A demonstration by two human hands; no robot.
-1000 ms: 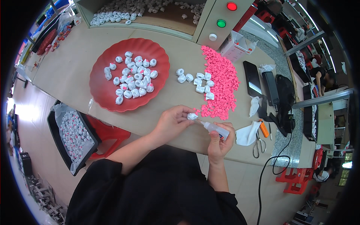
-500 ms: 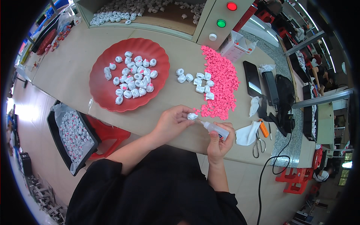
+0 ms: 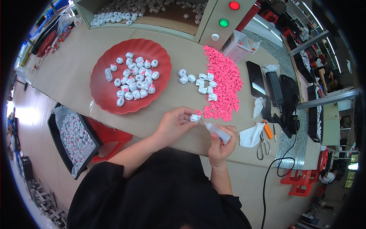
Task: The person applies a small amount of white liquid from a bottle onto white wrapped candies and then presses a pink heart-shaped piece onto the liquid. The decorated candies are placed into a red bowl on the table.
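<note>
A small white piece [image 3: 195, 118] is held above the near edge of the table [image 3: 152, 120] by the left hand [image 3: 174, 124], the thumb and fingers being pinched together on it. A clear bottle [image 3: 220, 133] is gripped in the right hand [image 3: 220, 149], with the fingers closed around its body, and its thin nozzle is pointed toward the white piece – whether the two are touching cannot be told. Just beyond the hands, a wide heap of pink bits [image 3: 224, 86] is spread on the table, and along its left side some loose white pieces [image 3: 183, 79] are placed, a few of them touching one another. Farther to the left, a red plate [image 3: 102, 89] with a wavy rim is seen, in which many white pieces are gathered, several with pink on them. To the right of the right hand, a white cloth [image 3: 250, 136], scissors [image 3: 260, 152] and an orange cutter [image 3: 268, 130] are laid close together – and beyond these, a black phone [image 3: 255, 78] is lying near the heap.
</note>
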